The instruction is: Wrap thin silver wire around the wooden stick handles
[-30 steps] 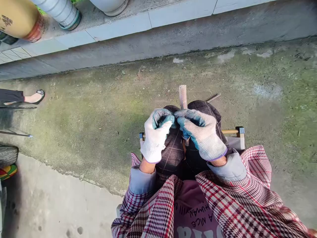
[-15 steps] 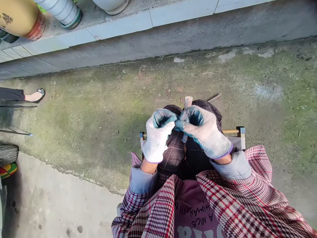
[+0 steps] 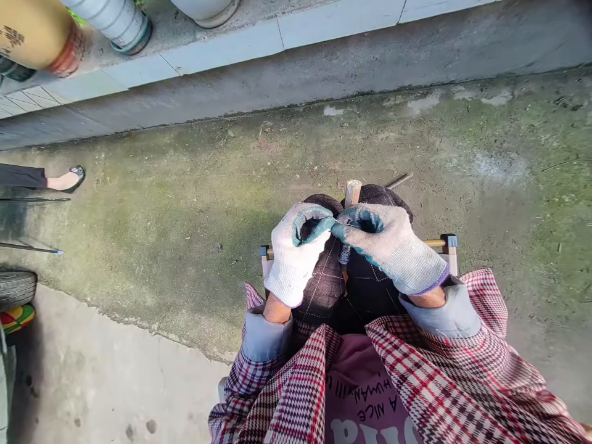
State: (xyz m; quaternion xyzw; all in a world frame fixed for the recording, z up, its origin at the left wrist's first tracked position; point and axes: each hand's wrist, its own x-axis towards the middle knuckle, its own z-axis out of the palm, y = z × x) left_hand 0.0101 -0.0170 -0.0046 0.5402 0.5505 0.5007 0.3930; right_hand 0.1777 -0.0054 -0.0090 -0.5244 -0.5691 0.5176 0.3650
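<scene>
My left hand (image 3: 303, 250), in a white knit glove with a green-blue coated palm, is closed in a pinch above my knees. Opposite it, my right hand (image 3: 386, 243), gloved alike with a purple cuff edge, pinches too. Their fingertips meet or nearly meet. A thin line seems to show at the fingertips, too fine to identify. Between my knees stands a wooden stick (image 3: 353, 192) with a pale cut top; the hands partly hide it, and its lower part looks grey. Dark checked trousers (image 3: 319, 280) cover my legs beneath both hands.
I sit on a low seat with a gold-coloured rail (image 3: 435, 243). A thin stick (image 3: 400, 180) lies beyond my right knee. Ahead runs a tiled ledge (image 3: 231, 49) bearing pots. At left are another person's foot (image 3: 71, 179), thin rods (image 3: 30, 248) and a tyre (image 3: 17, 290).
My right hand has shifted slightly to the right and turned a little. My left fingers have straightened somewhat, still pinched. The stick between my knees stays nearly where it was.
</scene>
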